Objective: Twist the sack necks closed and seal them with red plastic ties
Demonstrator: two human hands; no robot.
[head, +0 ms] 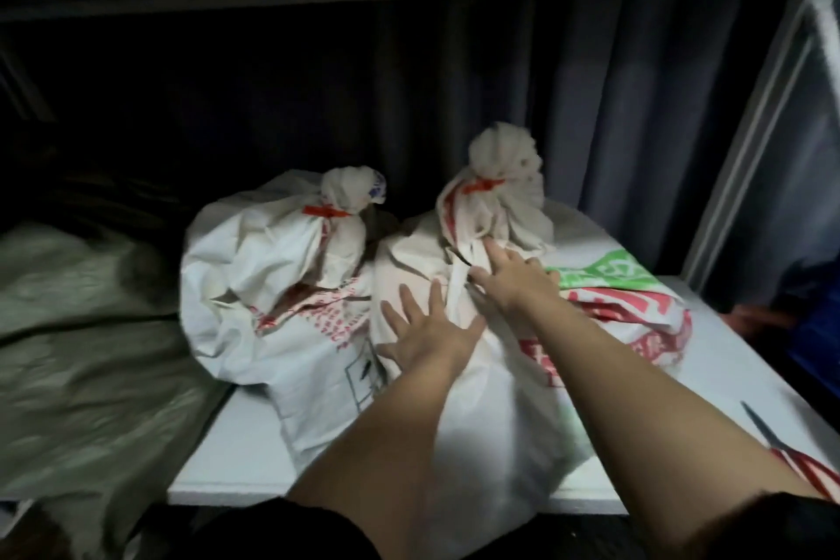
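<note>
Scissors (768,432) lie near the white worktop's (236,455) 4 o'clock edge. Left hand (427,327) and right hand (509,277) press flat, fingers spread, each grip holding nothing, on the nearer tied sack (482,359). Its red tie (482,185) sits at 12 o'clock. A second sack (272,277), red tie (325,211), touches it at 10 o'clock. Bare worktop shows at 3 o'clock.

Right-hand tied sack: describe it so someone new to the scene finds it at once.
On the white table stand two white sacks with necks tied in red. Take the right sack, nearer the folded green-and-red printed bags. Unlike the left sack, both open hands rest on it, left hand and right hand, and its red tie sits higher.
</note>
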